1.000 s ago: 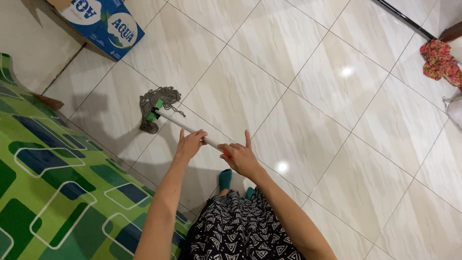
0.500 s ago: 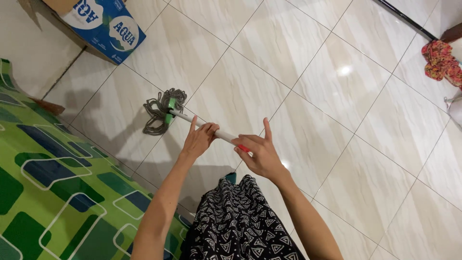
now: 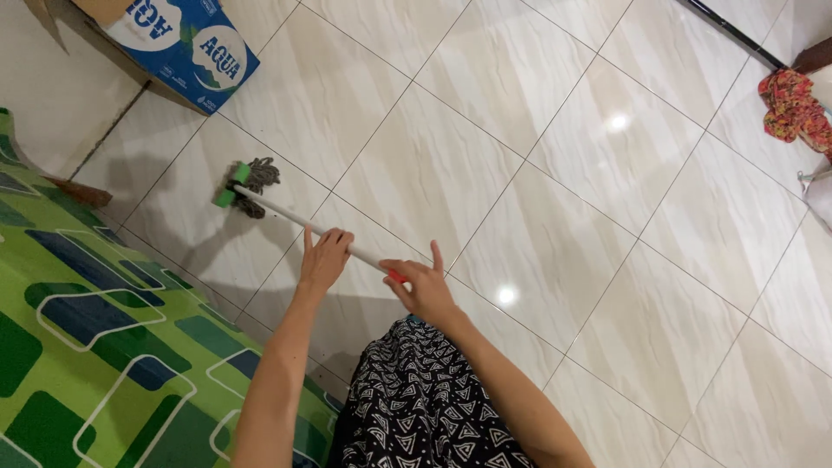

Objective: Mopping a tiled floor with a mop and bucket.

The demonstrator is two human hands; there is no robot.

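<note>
— Mop (image 3: 260,198) count first: how many do you have?

— One mop, with one white handle (image 3: 295,220), one green clamp (image 3: 231,185) and one bundle of grey strings (image 3: 256,178) lying on the tiled floor (image 3: 537,173), near the edge of the green patterned mat (image 3: 78,329).

— And your hands?

— Two, both on that handle. My left hand (image 3: 325,258) has its grip closed around the white shaft, further down toward the head. My right hand (image 3: 420,286) holds the top end, where one red tip (image 3: 397,276) shows; the forefinger sticks out straight, the rest of the grip is wrapped on the handle.

— Anything else around?

— One blue and white cardboard box (image 3: 186,43) at the top left, well apart from the mop head. One bunched floral cloth (image 3: 793,104) at the far right. One dark rod (image 3: 728,33) lies along the floor near that cloth. My patterned black and white skirt (image 3: 425,407) is below my hands.
</note>
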